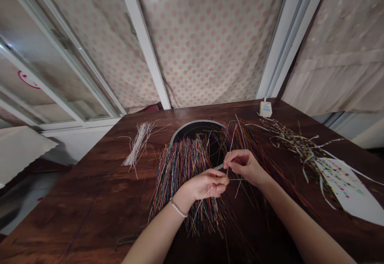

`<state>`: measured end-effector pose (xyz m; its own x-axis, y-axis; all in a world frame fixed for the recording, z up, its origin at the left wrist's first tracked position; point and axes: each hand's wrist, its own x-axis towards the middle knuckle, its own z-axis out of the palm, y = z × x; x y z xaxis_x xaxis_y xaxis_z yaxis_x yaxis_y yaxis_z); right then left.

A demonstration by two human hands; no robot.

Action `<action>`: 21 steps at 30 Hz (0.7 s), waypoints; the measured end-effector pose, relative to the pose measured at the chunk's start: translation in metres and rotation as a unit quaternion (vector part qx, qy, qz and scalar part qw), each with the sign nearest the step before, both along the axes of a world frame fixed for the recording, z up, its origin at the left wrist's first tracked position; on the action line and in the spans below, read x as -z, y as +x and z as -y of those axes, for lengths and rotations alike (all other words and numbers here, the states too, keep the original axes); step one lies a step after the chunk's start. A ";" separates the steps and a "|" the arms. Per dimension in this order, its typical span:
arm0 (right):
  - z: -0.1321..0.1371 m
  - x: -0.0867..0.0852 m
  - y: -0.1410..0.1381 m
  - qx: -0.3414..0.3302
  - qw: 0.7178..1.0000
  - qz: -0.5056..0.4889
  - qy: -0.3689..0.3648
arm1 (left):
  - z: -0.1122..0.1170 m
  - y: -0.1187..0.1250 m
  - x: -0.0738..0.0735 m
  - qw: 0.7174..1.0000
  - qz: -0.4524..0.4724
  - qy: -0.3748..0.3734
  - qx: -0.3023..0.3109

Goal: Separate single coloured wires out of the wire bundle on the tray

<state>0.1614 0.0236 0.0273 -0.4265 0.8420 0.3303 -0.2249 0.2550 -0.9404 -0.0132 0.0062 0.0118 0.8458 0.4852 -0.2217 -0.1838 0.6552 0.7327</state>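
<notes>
Multicoloured strands (180, 176) are draping over the rim of a round black tub (195, 122), while the left hand (207, 185) and right hand (244, 167) are pinching a few thin strands just in front of it. White strands (139, 144) are lying left of the tub on the wooden counter (75, 200).

Our left forearm (156, 232) rises from the bottom edge, left of centre, and our right forearm (309, 224) slants in from the lower right, so both arms converge near the middle of the frame. Our left hand (207, 185) sits just below and to the left of our right hand (243, 166), the backs of both facing up. Their fingertips (224, 184) nearly touch, each hand curled into a tight, delicate pinch between thumb and fingers.
</notes>
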 end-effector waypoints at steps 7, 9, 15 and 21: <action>0.003 -0.002 -0.004 0.036 0.998 -0.032 -0.037 | 0.000 0.001 0.002 1.000 0.012 0.013 -0.002; 0.003 -0.001 -0.005 0.054 0.997 -0.039 -0.041 | 0.001 0.002 0.002 1.000 0.013 0.020 -0.003; 0.004 0.003 -0.009 0.089 0.995 -0.030 -0.040 | 0.004 0.004 -0.002 0.999 -0.021 0.045 -0.021; 0.000 -0.008 0.000 0.141 0.980 -0.098 -0.097 | 0.007 0.007 -0.003 0.997 -0.059 0.056 -0.009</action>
<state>0.1612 0.0233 0.0357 -0.1117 0.9726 0.2041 -0.3515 0.1534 -0.9235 -0.0062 -0.0013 0.0149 0.8085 0.5266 -0.2628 -0.1028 0.5661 0.8179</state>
